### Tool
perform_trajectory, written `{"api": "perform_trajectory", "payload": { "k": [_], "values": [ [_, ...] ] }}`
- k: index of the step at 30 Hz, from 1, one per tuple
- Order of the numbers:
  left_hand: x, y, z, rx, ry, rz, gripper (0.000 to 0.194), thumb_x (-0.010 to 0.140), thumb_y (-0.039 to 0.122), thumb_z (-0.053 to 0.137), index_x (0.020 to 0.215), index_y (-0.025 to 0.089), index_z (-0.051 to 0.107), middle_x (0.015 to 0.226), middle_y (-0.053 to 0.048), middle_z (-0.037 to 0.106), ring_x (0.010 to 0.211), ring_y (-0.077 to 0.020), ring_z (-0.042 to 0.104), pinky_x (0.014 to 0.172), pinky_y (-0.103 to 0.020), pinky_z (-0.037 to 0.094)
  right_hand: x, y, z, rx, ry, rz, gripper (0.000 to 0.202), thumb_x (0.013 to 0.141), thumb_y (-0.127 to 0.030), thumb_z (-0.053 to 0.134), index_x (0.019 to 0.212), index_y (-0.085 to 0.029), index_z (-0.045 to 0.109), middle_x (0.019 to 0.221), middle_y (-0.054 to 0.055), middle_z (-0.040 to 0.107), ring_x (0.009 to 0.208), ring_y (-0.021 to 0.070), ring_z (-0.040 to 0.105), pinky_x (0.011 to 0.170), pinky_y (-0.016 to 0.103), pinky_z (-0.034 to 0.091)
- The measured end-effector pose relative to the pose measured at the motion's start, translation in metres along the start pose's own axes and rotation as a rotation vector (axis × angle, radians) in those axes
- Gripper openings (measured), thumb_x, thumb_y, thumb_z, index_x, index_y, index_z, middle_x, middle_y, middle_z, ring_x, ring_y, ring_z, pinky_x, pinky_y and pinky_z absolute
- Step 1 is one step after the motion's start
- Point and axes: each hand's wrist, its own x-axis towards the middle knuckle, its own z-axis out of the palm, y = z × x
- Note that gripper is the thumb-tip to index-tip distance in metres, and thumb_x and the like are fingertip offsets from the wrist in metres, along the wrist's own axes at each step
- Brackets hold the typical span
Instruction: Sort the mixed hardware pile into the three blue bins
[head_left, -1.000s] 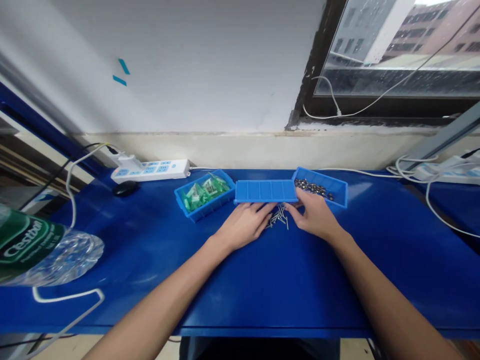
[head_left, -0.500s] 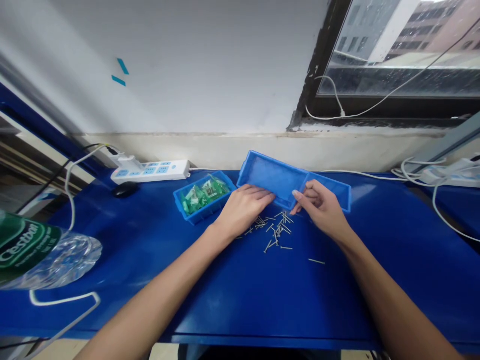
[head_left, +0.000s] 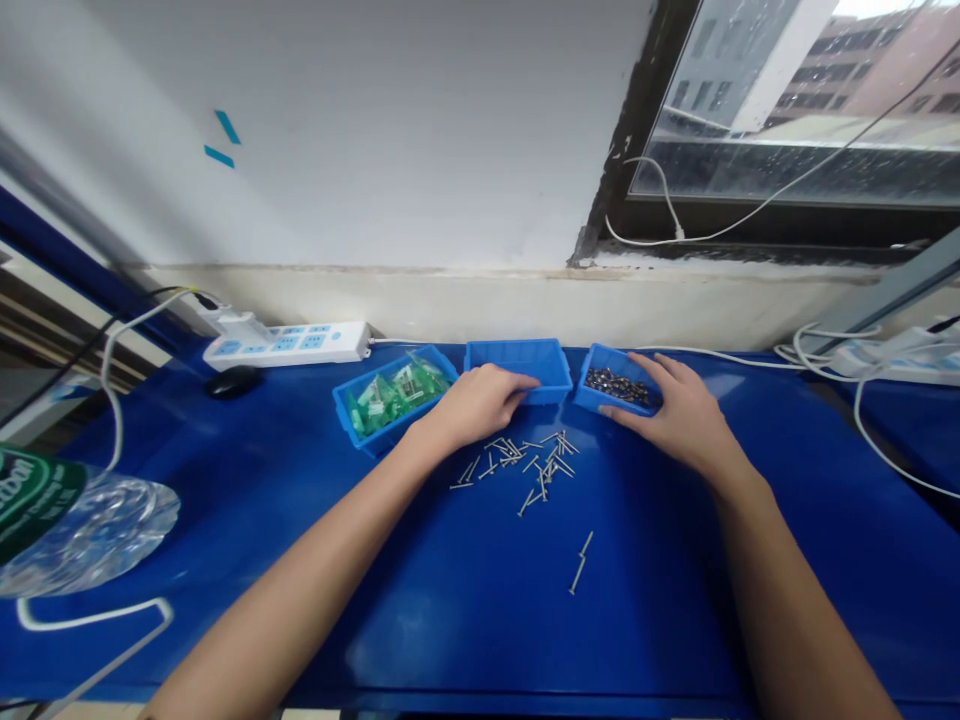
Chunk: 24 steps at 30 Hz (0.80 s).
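Observation:
A blue plastic bin (head_left: 517,350) stands upright at the back, with no parts visible in it. My left hand (head_left: 484,400) is closed at its front rim, the fingertips on the edge. To the right, a second blue bin (head_left: 600,400) holds small dark metal pieces (head_left: 619,385), too small to name. My right hand (head_left: 682,410) grips this bin by its right side, thumb at the front and fingers behind. Loose long screws (head_left: 551,465) lie scattered on the blue table (head_left: 450,600) in front of the bins. Two more screws (head_left: 579,570) lie end to end nearer me.
Green packets (head_left: 397,395) fill a third blue bin (head_left: 349,420) on the left. Behind it are a white power strip (head_left: 300,343) and a black mouse (head_left: 234,382). A large water bottle (head_left: 90,530) is at the left. White cables run along the wall and right side.
The middle bin has gone from tilted to upright. My right hand has left it and moved right onto the bin of dark pieces. More screws show on the table.

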Motion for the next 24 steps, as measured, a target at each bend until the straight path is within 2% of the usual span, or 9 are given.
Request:
{"api": "perform_trajectory", "payload": {
  "k": [4, 8, 10, 13, 16, 18, 21, 22, 24],
  "values": [
    [0.002, -0.005, 0.002, -0.088, 0.024, -0.002, 0.039, 0.092, 0.021, 0.048, 0.122, 0.022, 0.072, 0.120, -0.008, 0.074, 0.106, -0.0260, 0.071, 0.093, -0.044, 0.055, 0.002, 0.009, -0.003, 0.209, 0.066, 0.075, 0.085, 0.060, -0.065, 0.084, 0.132, -0.026, 0.061, 0.120, 0.013, 0.069, 0.112, 0.0407, 0.063, 0.096, 0.061, 0.050],
    [0.005, -0.006, -0.002, -0.149, 0.023, 0.040, 0.039, 0.086, 0.019, 0.052, 0.118, 0.024, 0.074, 0.115, -0.007, 0.075, 0.104, -0.0269, 0.071, 0.094, -0.048, 0.055, 0.005, 0.009, -0.009, 0.510, 0.199, 0.130, 0.088, 0.061, -0.057, 0.087, 0.137, -0.028, 0.054, 0.127, 0.011, 0.065, 0.120, 0.0375, 0.061, 0.099, 0.057, 0.050],
    [0.004, -0.002, -0.006, -0.220, 0.109, 0.082, 0.045, 0.085, 0.020, 0.056, 0.127, 0.025, 0.069, 0.126, -0.007, 0.071, 0.118, -0.0290, 0.064, 0.104, -0.054, 0.049, 0.006, 0.001, -0.010, 0.669, 0.232, 0.111, 0.091, 0.062, -0.052, 0.088, 0.141, -0.029, 0.049, 0.129, 0.011, 0.064, 0.125, 0.0364, 0.058, 0.101, 0.056, 0.049],
    [-0.002, 0.011, -0.012, -0.518, 0.282, 0.121, 0.065, 0.088, 0.030, 0.065, 0.149, 0.030, 0.046, 0.146, -0.008, 0.056, 0.137, -0.0300, 0.050, 0.115, -0.059, 0.037, 0.006, -0.026, -0.008, 0.881, 0.219, 0.058, 0.090, 0.067, -0.046, 0.086, 0.144, -0.029, 0.043, 0.131, 0.012, 0.062, 0.123, 0.0337, 0.060, 0.102, 0.053, 0.051],
    [-0.012, 0.031, -0.014, -0.910, 0.256, 0.146, 0.102, 0.082, 0.044, 0.076, 0.160, 0.037, 0.011, 0.157, -0.012, 0.041, 0.141, -0.0362, 0.045, 0.108, -0.062, 0.045, -0.002, -0.065, -0.004, 1.012, 0.179, 0.001, 0.090, 0.063, -0.042, 0.090, 0.140, -0.032, 0.044, 0.137, 0.010, 0.058, 0.131, 0.0324, 0.054, 0.109, 0.051, 0.046],
    [-0.019, 0.041, -0.014, -1.032, 0.289, 0.073, 0.116, 0.078, 0.046, 0.081, 0.160, 0.040, 0.000, 0.160, -0.012, 0.037, 0.138, -0.0386, 0.048, 0.104, -0.062, 0.049, -0.009, -0.086, 0.001, 1.109, 0.129, -0.037, 0.090, 0.059, -0.040, 0.093, 0.136, -0.034, 0.046, 0.141, 0.009, 0.054, 0.136, 0.0318, 0.049, 0.113, 0.050, 0.043],
    [-0.032, 0.042, -0.014, -1.084, 0.371, -0.020, 0.118, 0.072, 0.046, 0.086, 0.160, 0.037, 0.007, 0.151, -0.011, 0.047, 0.129, -0.0395, 0.056, 0.102, -0.060, 0.052, -0.017, -0.096, 0.008, 1.314, -0.155, -0.059, 0.095, 0.061, -0.044, 0.092, 0.140, -0.036, 0.040, 0.147, 0.009, 0.052, 0.135, 0.0327, 0.052, 0.104, 0.050, 0.052],
    [-0.036, 0.039, -0.014, -1.081, 0.398, -0.029, 0.116, 0.071, 0.047, 0.086, 0.160, 0.035, 0.013, 0.148, -0.011, 0.050, 0.128, -0.0399, 0.056, 0.102, -0.059, 0.052, -0.018, -0.093, 0.010, 1.373, -0.231, -0.038, 0.085, 0.070, -0.048, 0.086, 0.140, -0.036, 0.040, 0.142, 0.009, 0.058, 0.130, 0.0318, 0.058, 0.099, 0.049, 0.055],
    [-0.045, 0.030, -0.015, -1.056, 0.454, -0.035, 0.108, 0.071, 0.050, 0.084, 0.158, 0.033, 0.022, 0.147, -0.011, 0.051, 0.127, -0.0397, 0.056, 0.102, -0.057, 0.053, -0.019, -0.085, 0.015, 1.396, -0.259, 0.032, 0.045, 0.092, -0.053, 0.062, 0.129, -0.031, 0.053, 0.120, 0.009, 0.072, 0.112, 0.0286, 0.069, 0.091, 0.049, 0.058]
  ]
}}
